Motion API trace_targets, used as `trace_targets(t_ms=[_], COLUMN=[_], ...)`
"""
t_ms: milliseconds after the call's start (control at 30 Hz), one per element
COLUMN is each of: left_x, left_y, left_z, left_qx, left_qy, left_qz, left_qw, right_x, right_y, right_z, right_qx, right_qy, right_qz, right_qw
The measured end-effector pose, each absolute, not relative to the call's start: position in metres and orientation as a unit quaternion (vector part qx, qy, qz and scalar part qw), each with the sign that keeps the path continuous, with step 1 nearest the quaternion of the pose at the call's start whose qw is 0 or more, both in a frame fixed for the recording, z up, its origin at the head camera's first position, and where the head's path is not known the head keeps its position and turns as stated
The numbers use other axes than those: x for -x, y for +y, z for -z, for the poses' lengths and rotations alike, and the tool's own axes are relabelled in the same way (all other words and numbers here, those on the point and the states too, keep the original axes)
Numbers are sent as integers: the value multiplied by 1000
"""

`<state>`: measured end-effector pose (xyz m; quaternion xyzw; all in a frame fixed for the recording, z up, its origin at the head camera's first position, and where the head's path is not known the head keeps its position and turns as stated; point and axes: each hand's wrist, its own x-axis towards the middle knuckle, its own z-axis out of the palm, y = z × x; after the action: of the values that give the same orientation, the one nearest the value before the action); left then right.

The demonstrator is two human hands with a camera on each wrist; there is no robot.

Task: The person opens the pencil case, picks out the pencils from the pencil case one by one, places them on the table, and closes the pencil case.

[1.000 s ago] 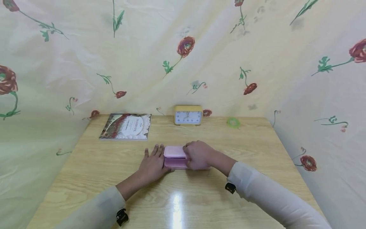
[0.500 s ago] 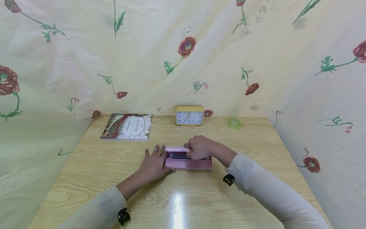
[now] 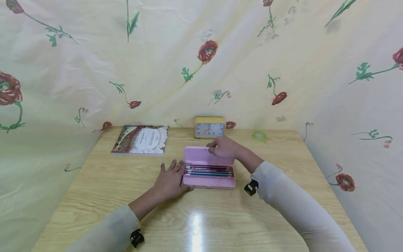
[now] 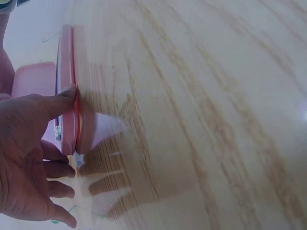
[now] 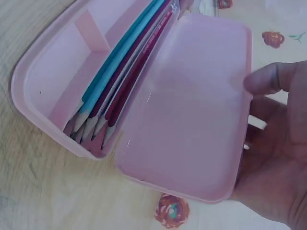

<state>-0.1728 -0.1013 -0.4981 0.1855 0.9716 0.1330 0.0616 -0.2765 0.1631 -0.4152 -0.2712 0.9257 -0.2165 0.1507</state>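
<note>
Opening the pink pencil case point(image 3: 209, 182), midway between the counter's point(image 3: 94, 182) side edges, seems the step in hand: my right hand point(image 3: 223, 147) pinches the raised lid's point(image 3: 196, 155) edge; my left hand point(image 3: 170, 180), fingers spread, has its thumb against the case's front. Next likely calls for easing the lid back.

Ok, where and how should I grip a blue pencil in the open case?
Probably pinch the blue pencil mid-shaft, across its length, from above and the near side: it lies lengthwise beside other pencils in the pink case, whose lid is raised at the far side.
</note>
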Motion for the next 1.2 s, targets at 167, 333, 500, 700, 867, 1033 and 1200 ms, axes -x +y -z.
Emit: trace_targets(t_ms=[167, 333, 500, 700, 867, 1033, 1200], left_x=[173, 172, 170, 169, 169, 168, 168], left_y=[-102, -101, -101, -100, -100, -100, -101], left_z=[499, 498, 496, 496, 497, 498, 499], left_qx=[-186, -187, -187, -186, -184, -184, -183], left_qy=[972, 973, 973, 973, 974, 972, 971], left_qz=[-126, -121, -116, -116, -116, -125, -132], left_qw=[63, 64, 65, 66, 68, 73, 76], right_x=[273, 263, 258, 254, 247, 238, 235], right_y=[165, 175, 183, 189, 196, 200, 200], right_z=[426, 443, 459, 471, 478, 483, 488], right_qx=[229, 230, 235, 232, 244, 255, 263], right_qy=[958, 964, 969, 972, 968, 960, 955], right_qz=[173, 104, 57, 23, 48, 84, 78], right_qw=[7, -84, -60, -12, 18, 76, 115])
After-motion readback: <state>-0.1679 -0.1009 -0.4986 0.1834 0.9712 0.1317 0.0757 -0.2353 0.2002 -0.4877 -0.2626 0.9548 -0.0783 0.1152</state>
